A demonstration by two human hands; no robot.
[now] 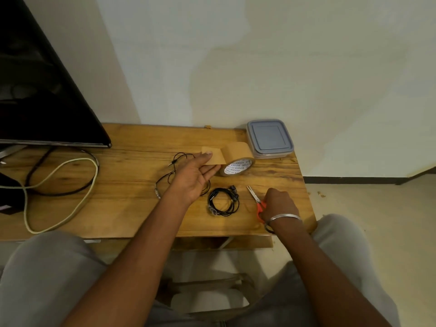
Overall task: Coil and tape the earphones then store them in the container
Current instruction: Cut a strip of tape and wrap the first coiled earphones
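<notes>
- Knees (pixel 47 263) in grey frame my view at 6 o'clock, under the table (pixel 132 208).
- Right hand (pixel 278 204), at 4 o'clock, is curled over the red scissors (pixel 258 202); I cannot tell how firmly it grips them.
- Left hand (pixel 193 178), centre, pinches the free strip of brown tape (pixel 236 159), pulled from the roll lying at 1 o'clock.
- Coiled earphones (pixel 223 201) lie between both hands; a loose pair (pixel 175 169) sprawls under the left.
- Container (pixel 270 139), lid on, sits at 1 o'clock, beside the roll.
</notes>
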